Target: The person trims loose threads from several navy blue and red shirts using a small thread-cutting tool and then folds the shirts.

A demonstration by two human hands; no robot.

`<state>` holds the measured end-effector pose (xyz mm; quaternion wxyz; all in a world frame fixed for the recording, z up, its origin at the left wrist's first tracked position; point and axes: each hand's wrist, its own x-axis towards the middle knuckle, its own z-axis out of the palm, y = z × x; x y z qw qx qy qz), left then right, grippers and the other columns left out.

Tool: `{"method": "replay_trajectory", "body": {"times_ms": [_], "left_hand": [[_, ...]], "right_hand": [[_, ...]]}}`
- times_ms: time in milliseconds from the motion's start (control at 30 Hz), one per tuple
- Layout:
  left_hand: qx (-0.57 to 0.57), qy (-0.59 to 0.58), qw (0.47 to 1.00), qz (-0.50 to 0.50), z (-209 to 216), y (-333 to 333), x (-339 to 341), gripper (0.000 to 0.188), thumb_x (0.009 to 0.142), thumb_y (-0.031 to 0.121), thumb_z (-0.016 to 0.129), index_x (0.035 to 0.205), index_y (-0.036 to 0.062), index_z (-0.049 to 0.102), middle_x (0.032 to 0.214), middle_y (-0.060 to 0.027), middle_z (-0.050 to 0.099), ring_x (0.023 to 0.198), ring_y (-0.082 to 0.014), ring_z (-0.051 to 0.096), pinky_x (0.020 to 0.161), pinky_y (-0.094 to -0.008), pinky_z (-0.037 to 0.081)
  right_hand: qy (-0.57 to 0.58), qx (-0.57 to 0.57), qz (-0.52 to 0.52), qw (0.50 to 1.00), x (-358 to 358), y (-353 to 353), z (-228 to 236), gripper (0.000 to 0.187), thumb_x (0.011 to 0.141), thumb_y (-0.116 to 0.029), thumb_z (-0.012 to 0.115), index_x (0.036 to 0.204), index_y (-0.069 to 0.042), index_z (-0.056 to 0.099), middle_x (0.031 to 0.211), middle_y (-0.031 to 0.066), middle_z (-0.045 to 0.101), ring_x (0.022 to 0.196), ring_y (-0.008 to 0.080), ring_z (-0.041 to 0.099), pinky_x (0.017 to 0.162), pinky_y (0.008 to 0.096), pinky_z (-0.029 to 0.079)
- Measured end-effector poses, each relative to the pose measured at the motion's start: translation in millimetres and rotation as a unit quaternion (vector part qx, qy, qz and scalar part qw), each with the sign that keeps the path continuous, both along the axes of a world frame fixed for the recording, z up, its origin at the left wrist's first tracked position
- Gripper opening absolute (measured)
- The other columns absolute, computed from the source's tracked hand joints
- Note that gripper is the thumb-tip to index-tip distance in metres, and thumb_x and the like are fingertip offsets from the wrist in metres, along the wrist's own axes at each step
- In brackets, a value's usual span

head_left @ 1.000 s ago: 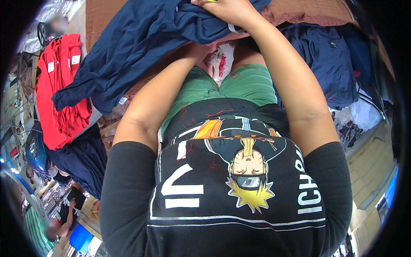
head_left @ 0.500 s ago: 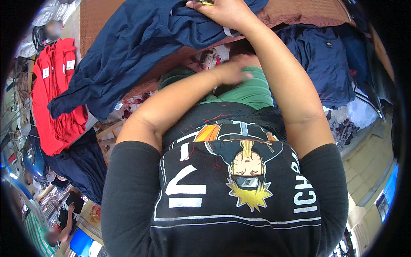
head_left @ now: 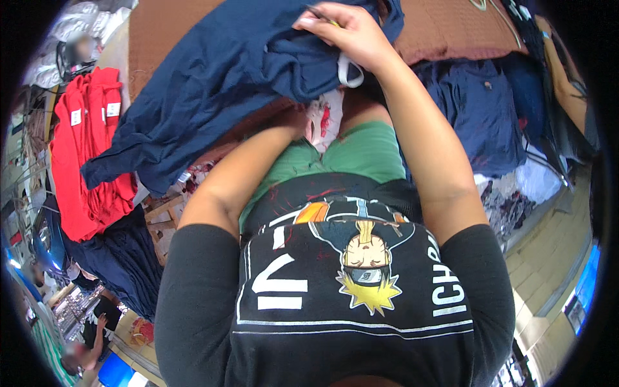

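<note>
A navy blue garment (head_left: 213,84) is draped over the near edge of a brown cloth-covered surface (head_left: 445,32). Over its upper right part, my right hand (head_left: 351,32) is closed around a small pointed tool (head_left: 320,14), dark and yellow, which resembles thread snips. A white loop of tape (head_left: 350,71) hangs beside that wrist. My left forearm (head_left: 267,145) reaches beneath the garment's lower edge. The left hand and its fingers are hidden there, next to a pinkish-white cloth with red marks (head_left: 324,119) between my legs.
Red garments with white tags (head_left: 90,161) are stacked at left, above dark navy clothes (head_left: 119,258). Another navy garment pile (head_left: 474,116) lies at right, near another person's arm (head_left: 561,77). Fabric scraps (head_left: 500,200) lie below it. Another person (head_left: 90,348) is at lower left.
My left hand has gone from above my lap to under the navy garment. My right hand has come slightly nearer and right, still with the small tool; the pinkish-white cloth shows more.
</note>
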<state>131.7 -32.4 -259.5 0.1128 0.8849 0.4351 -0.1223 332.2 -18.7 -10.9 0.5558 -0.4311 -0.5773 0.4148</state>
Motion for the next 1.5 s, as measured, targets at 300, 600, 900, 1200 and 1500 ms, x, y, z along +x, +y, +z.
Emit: {"method": "replay_trajectory", "body": {"times_ms": [300,600,900,1200,1500], "left_hand": [[-0.321,-0.325,0.886,-0.081,232.6,-39.6,0.6,0.023,0.082,0.027,0.066,0.096,0.0109,0.071,0.062,-0.006,0.061,0.052,-0.0095,0.054,0.05,-0.0255,0.042],[-0.274,-0.551,0.787,0.054,292.1,-8.3,17.5,0.019,0.089,0.014,0.059,0.103,0.002,0.066,0.085,-0.005,0.066,0.071,-0.0086,0.058,0.064,-0.0225,0.046],[-0.378,-0.606,0.682,0.16,278.7,17.0,71.9,0.039,0.092,0.031,0.056,0.116,0.0005,0.056,0.107,-0.0096,0.061,0.088,-0.015,0.06,0.084,-0.0283,0.046],[-0.393,-0.762,0.432,0.28,294.9,64.7,-55.1,0.04,0.096,0.043,0.041,0.095,0.006,0.057,0.071,-0.0022,0.054,0.052,-0.0064,0.044,0.046,-0.0187,0.035],[-0.485,-0.775,0.335,0.228,249.3,77.6,-65.9,0.056,0.096,0.046,0.031,0.123,0.0009,0.051,0.099,-0.0079,0.063,0.071,-0.0129,0.05,0.063,-0.0233,0.042]], "right_hand": [[0.227,0.0,-0.171,0.959,107.6,-74.1,35.5,0.03,0.094,-0.026,0.052,0.101,0.001,0.06,0.058,-0.0048,0.041,0.044,0.0025,0.03,0.041,0.0195,0.02],[0.012,-0.113,-0.346,0.931,125.0,-75.4,31.2,0.03,0.086,-0.03,0.064,0.092,-0.001,0.066,0.063,-0.0021,0.052,0.049,0.0063,0.043,0.046,0.0213,0.032],[-0.102,0.013,-0.098,0.99,21.2,-62.1,41.9,0.027,0.079,-0.024,0.072,0.097,-0.005,0.067,0.067,0.0041,0.061,0.064,0.0087,0.054,0.061,0.0259,0.045],[-0.222,-0.117,-0.157,0.955,85.7,-29.2,60.6,0.023,0.083,-0.021,0.066,0.098,-0.004,0.068,0.087,0.0036,0.067,0.085,0.0101,0.059,0.078,0.0251,0.046],[-0.42,-0.048,-0.545,0.724,219.1,59.6,-11.2,0.064,0.077,-0.024,0.07,0.132,-0.002,0.046,0.105,0.0095,0.062,0.082,0.0133,0.055,0.073,0.0249,0.043]]}}
